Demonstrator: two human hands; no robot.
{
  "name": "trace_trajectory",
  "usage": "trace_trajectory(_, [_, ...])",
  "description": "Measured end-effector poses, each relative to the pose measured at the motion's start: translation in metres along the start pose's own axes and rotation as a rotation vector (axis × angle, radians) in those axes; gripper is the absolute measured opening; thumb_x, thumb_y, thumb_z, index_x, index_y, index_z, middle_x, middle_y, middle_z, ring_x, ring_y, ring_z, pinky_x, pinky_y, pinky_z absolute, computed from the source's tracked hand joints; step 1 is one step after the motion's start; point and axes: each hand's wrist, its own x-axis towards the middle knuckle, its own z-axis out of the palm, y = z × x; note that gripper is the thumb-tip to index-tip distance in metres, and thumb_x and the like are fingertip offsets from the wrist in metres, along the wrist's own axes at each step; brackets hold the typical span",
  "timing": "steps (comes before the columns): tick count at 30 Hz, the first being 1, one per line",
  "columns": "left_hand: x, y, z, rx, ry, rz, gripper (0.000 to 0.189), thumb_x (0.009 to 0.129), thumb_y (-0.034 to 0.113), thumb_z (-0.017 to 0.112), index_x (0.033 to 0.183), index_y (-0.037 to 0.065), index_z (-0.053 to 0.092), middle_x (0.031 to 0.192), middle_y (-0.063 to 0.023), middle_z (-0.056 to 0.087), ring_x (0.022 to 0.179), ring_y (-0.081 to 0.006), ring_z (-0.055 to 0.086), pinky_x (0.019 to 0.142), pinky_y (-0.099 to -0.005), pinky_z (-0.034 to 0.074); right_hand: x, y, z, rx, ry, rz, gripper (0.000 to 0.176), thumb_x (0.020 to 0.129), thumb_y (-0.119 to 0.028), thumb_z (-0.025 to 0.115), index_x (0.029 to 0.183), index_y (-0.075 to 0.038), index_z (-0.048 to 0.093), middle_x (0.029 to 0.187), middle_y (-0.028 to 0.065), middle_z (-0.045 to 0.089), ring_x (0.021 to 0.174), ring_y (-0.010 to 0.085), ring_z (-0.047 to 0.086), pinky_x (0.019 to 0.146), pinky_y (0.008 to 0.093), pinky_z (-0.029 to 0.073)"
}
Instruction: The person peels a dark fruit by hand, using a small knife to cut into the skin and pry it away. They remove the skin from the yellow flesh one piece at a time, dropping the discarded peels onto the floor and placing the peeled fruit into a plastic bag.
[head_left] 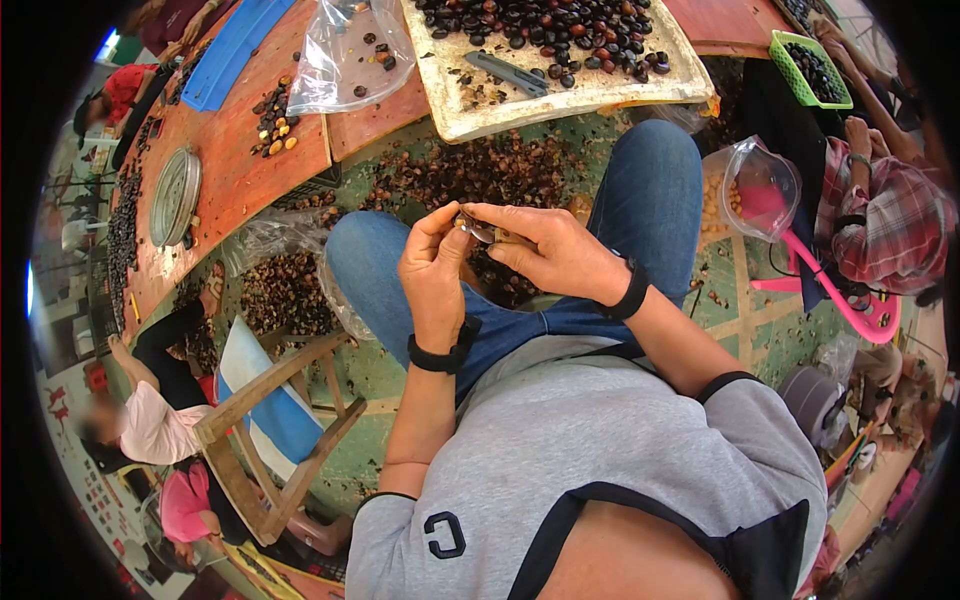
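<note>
Pinching a small dark piece [478, 229] w/ both hands: left hand [435, 275] & right hand [550, 250] grasp it together over the lap, btwn the knees. White tray [445, 105] edge overhangs near; shell-strewn floor [500, 170] lies between.

a long red-brown wooden table [240, 170] runs across the top of the view, its surface scuffed and dull; the floor [790, 335] below the table is painted green with pale lines, worn in patches; brown shell litter [480, 170] lies thick on the floor right against the table's near edge; a bare wooden chair [262, 392] stands well below the table's left part, with a blue and white cloth [290, 425] draped on it; a pink plastic chair [860, 310] stands to the right of the table, well apart; a green plastic basket [810, 65] sits near the table's right end; a bright opening [108, 45] shows beyond the table's far left end — daylight, it seems; the light is even, the shadows soft.
</note>
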Motion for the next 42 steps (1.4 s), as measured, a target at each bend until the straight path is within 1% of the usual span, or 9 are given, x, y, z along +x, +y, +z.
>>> trace_trajectory(7, [-0.001,0.003,0.001,0.012,-0.014,-0.009,0.026,0.093,0.005,0.060,0.118,-0.001,0.058,0.107,-0.0068,0.063,0.095,-0.0136,0.063,0.084,-0.0262,0.054,0.001,0.002,-0.006,0.008,-0.039,0.026,0.043,0.086,-0.012,0.061,0.129,-0.006,0.056,0.104,0.0165,0.067,0.090,0.0295,0.067,0.076,0.0365,0.053])
trace_trajectory(11, [-0.001,0.004,0.005,0.031,0.034,0.016,0.028,0.091,0.009,0.064,0.117,-0.001,0.060,0.098,-0.0060,0.065,0.085,-0.0125,0.064,0.076,-0.0227,0.053,-0.001,0.004,-0.003,0.150,-0.006,0.031,0.044,0.087,-0.011,0.061,0.130,-0.006,0.055,0.102,0.0155,0.068,0.088,0.0249,0.068,0.075,0.0341,0.053])
trace_trajectory(13, [-0.001,0.004,0.004,0.047,0.044,0.019,0.029,0.091,0.009,0.064,0.118,-0.001,0.060,0.098,-0.0059,0.065,0.085,-0.0125,0.064,0.076,-0.0226,0.053,-0.001,-0.005,-0.009,0.223,-0.106,0.210,0.044,0.087,-0.012,0.061,0.131,-0.005,0.055,0.099,0.0146,0.069,0.087,0.0216,0.068,0.075,0.0325,0.052])
trace_trajectory(17, [-0.001,0.004,0.004,-0.052,0.043,-0.020,0.030,0.091,0.010,0.064,0.118,-0.001,0.059,0.098,-0.0060,0.065,0.085,-0.0122,0.064,0.077,-0.0236,0.054,-0.001,0.001,-0.008,0.243,-0.117,0.209,0.044,0.087,-0.013,0.062,0.130,-0.005,0.055,0.097,0.0145,0.069,0.087,0.0214,0.068,0.076,0.0316,0.052])
trace_trajectory(22, [-0.003,0.001,0.003,-0.136,0.016,-0.056,0.031,0.091,0.010,0.064,0.119,-0.001,0.059,0.099,-0.0065,0.065,0.086,-0.0125,0.065,0.079,-0.0249,0.055,-0.001,0.013,-0.001,0.207,0.010,0.019,0.041,0.088,-0.013,0.060,0.128,-0.006,0.057,0.099,0.0154,0.069,0.087,0.0216,0.068,0.076,0.0326,0.052])
trace_trajectory(30, [-0.004,0.006,0.006,0.114,-0.009,0.017,0.028,0.093,0.007,0.061,0.119,-0.002,0.059,0.106,-0.0075,0.064,0.092,-0.0144,0.063,0.084,-0.0278,0.054,-0.001,0.002,-0.009,0.147,-0.063,0.097,0.041,0.088,-0.013,0.061,0.127,-0.005,0.057,0.106,0.0177,0.068,0.095,0.0266,0.068,0.079,0.0343,0.053])
trace_trajectory(38, [-0.004,0.005,0.005,0.094,-0.019,0.036,0.029,0.092,0.007,0.061,0.119,-0.003,0.059,0.108,-0.0091,0.064,0.094,-0.0151,0.063,0.084,-0.0283,0.054,-0.001,0.000,-0.012,0.091,-0.095,0.116,0.042,0.087,-0.012,0.062,0.128,-0.005,0.057,0.110,0.0188,0.067,0.098,0.0287,0.067,0.080,0.0356,0.053])
trace_trajectory(40, [-0.004,0.005,0.005,0.061,-0.029,0.032,0.029,0.093,0.007,0.061,0.120,-0.003,0.058,0.108,-0.0092,0.064,0.094,-0.0151,0.063,0.084,-0.0280,0.054,0.000,0.012,-0.007,0.132,-0.019,-0.034,0.042,0.086,-0.011,0.062,0.128,-0.005,0.056,0.112,0.0193,0.066,0.099,0.0289,0.067,0.081,0.0358,0.053])
trace_trajectory(42, [-0.005,0.006,0.006,0.057,-0.039,0.040,0.029,0.093,0.007,0.060,0.120,-0.003,0.058,0.108,-0.0092,0.064,0.093,-0.0153,0.063,0.084,-0.0278,0.054,-0.001,0.016,-0.006,0.126,-0.016,-0.044,0.043,0.086,-0.011,0.062,0.128,-0.005,0.056,0.107,0.0185,0.067,0.095,0.0274,0.068,0.078,0.0351,0.053])
